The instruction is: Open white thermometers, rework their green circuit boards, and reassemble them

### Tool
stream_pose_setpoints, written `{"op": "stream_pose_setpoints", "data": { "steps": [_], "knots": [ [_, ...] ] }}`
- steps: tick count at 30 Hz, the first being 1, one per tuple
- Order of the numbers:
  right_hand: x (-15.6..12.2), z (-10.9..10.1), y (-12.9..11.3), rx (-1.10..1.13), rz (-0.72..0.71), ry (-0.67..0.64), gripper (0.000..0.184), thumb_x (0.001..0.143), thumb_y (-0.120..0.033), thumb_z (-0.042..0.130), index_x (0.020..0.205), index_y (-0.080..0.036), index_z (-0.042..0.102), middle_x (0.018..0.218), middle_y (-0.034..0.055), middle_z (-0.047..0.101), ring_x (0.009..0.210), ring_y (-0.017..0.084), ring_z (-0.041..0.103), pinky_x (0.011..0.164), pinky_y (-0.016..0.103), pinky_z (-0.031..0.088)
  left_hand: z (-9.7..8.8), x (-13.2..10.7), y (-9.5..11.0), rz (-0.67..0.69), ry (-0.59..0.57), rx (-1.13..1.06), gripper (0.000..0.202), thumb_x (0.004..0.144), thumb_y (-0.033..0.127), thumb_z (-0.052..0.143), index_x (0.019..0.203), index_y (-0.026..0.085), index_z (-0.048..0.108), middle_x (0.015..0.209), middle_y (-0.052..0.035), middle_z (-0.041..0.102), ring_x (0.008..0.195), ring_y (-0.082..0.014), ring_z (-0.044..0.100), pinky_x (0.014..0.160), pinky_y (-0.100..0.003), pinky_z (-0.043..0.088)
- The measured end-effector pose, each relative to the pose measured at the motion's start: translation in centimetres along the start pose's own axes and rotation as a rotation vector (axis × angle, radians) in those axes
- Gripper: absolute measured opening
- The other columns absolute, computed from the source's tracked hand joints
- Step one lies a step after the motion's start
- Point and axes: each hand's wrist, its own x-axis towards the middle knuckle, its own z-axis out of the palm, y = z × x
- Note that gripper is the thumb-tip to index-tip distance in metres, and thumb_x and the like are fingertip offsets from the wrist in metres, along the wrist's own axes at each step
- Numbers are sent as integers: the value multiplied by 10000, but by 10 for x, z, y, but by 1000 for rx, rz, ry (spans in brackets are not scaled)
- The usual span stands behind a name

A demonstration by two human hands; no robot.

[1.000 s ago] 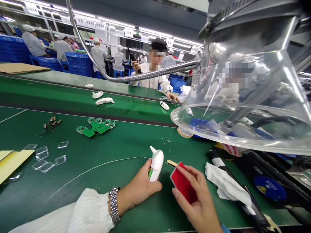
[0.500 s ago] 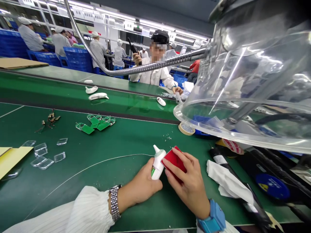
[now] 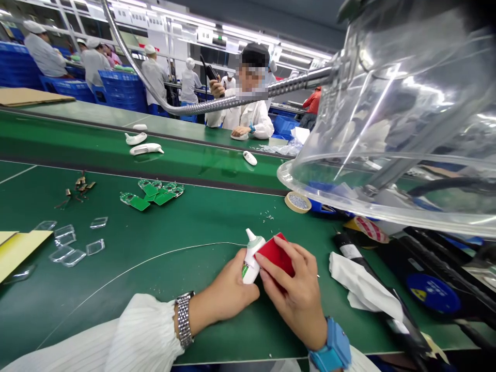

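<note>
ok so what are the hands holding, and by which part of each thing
The left hand holds the white device around its body, below the pointed tip; the right hand holds the red pad by its edges.

White device (image 3: 251, 268), part behind left hand (image 3: 228, 294) | red block (image 3: 278, 253), part behind right hand (image 3: 295, 297) | yellow sheet (image 3: 25, 250), cropped left | scattered bits (image 3: 267, 216), too small to identify

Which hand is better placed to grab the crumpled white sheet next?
Probably the right hand: it's nearer the sheet, though its grip must release the red pad. The left hand is farther, holding the white device.
</note>
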Motion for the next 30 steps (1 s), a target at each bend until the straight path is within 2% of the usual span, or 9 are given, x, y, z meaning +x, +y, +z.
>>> {"op": "stream_pose_setpoints", "data": {
  "steps": [6,9,13,17,20,24,27,30],
  "knots": [
    [-1,1,2,15,11,22,289,812,-122,564,1049,-261,654,1270,87,454,1079,287,409,828,475,446,0,-1,1,6,11,72,427,572,28,457,978,162,438,666,61,428,497,-65,336,430,-201,276],
    [-2,1,1,53,-27,-26,290,820,-127,554,1045,-278,655,1279,70,446,1083,281,404,839,471,443,1,0,2,42,11,66,408,588,24,462,974,153,442,707,42,464,554,-78,373,478,-208,312],
    [-3,0,1,21,25,17,289,821,-120,547,1044,-270,654,1268,77,448,1074,280,403,834,474,440,0,0,3,34,28,146,402,576,16,444,954,154,444,673,55,425,526,-76,332,451,-210,286],
    [-5,0,2,45,-11,-8,290,814,-105,553,1035,-260,657,1258,87,450,1073,285,400,828,477,436,0,0,2,47,5,119,421,582,20,434,981,155,433,683,51,444,523,-78,348,450,-213,297],
    [-4,0,3,14,20,20,286,811,-98,555,1036,-240,659,1247,104,452,1068,289,397,830,483,431,0,0,2,44,20,150,419,578,21,436,975,156,437,674,56,429,508,-74,325,432,-211,285],
    [-4,1,2,46,-19,-13,292,814,-98,552,1041,-250,655,1241,95,456,1068,287,403,826,478,435,1,0,1,59,35,148,410,585,21,440,972,157,441,673,52,441,527,-80,358,450,-210,302],
    [-5,1,1,7,20,22,295,814,-99,551,1049,-244,654,1239,101,455,1060,287,407,830,482,431,1,1,0,43,38,159,447,584,23,441,1009,163,434,673,56,436,510,-77,349,438,-209,293],
    [-6,0,1,27,-2,-1,308,811,-99,553,1053,-264,652,1241,89,456,1063,286,407,828,481,432,2,0,0,61,36,151,426,583,18,446,984,162,438,670,54,447,524,-80,371,449,-207,306]
  ]
}}
